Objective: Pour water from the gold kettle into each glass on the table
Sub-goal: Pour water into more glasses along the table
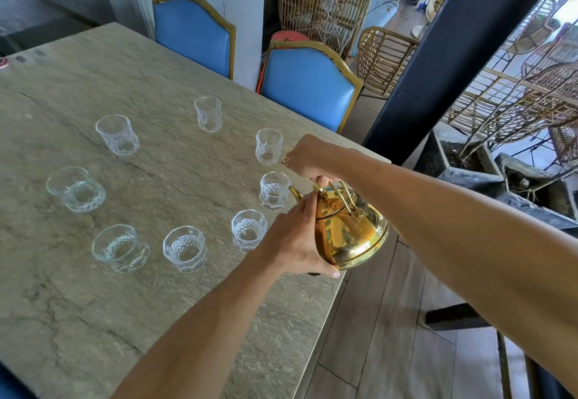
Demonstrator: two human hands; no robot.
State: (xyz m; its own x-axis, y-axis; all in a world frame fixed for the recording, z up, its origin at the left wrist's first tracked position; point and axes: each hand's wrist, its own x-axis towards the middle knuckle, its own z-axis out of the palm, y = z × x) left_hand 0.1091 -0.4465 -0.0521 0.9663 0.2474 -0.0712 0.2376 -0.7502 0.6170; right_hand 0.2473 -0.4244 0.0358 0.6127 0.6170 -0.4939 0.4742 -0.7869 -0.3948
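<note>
The gold kettle [352,229] is held over the right edge of the stone table [156,289], tilted with its spout toward a cut glass [274,190]. My right hand [308,159] grips the kettle's top handle. My left hand [295,239] presses against the kettle's lid and left side, with the thumb under its base. Several clear patterned glasses stand in a loose ring on the table, among them one at the far side [208,114], one at the left [76,189] and one just left of my left hand [248,229]. I cannot tell whether water is flowing.
Two blue chairs with gold frames [308,85] stand along the table's far edge. A dark pillar [438,63] rises at the right, with rattan chairs [381,57] and stone planters [463,160] behind it. Wooden floor [391,336] lies right of the table.
</note>
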